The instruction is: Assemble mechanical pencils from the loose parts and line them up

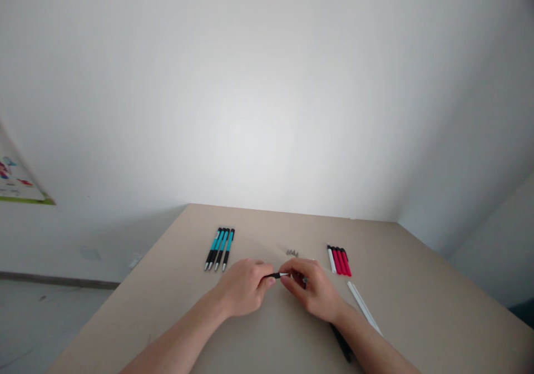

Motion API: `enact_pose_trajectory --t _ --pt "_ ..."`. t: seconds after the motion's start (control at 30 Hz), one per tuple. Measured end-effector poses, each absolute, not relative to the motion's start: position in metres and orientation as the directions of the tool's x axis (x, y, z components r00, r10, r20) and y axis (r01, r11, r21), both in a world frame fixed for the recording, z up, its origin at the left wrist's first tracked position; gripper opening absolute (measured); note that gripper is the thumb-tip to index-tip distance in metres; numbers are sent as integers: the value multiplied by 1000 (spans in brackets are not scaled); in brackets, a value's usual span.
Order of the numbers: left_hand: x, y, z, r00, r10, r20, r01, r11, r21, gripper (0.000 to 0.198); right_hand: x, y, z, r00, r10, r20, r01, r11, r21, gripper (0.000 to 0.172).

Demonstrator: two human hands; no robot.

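Observation:
Near the middle of the table, my left hand (pixel 246 286) is closed around a black pen part (pixel 274 275), whose dark end sticks out between thumb and fingers. A thin pale piece (pixel 285 274) extends from that end to the fingertips of my right hand (pixel 311 288), which pinch it. Just behind my right hand lie several small metal springs (pixel 292 252). Something dark and shiny shows partly under my right hand's fingers, too hidden to make out.
Several teal and black pens (pixel 219 249) lie at the back left. Several red barrels (pixel 341 261) and a white one (pixel 331 259) are at the right. Thin white tubes (pixel 364 308) and black parts (pixel 342 343) lie beside my right forearm. A wall stands behind the table (pixel 258 226).

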State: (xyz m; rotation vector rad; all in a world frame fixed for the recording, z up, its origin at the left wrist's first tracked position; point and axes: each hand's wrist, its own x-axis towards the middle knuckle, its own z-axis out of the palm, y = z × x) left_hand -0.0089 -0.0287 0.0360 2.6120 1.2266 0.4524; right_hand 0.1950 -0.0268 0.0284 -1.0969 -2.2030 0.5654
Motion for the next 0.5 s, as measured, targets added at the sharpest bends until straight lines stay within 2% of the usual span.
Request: enact_pose_trajectory --t 0.5 --pt "-8 -28 37 609 774 174 711 -629 315 21 194 -27 26 -471 823 318 561 557 -612 10"
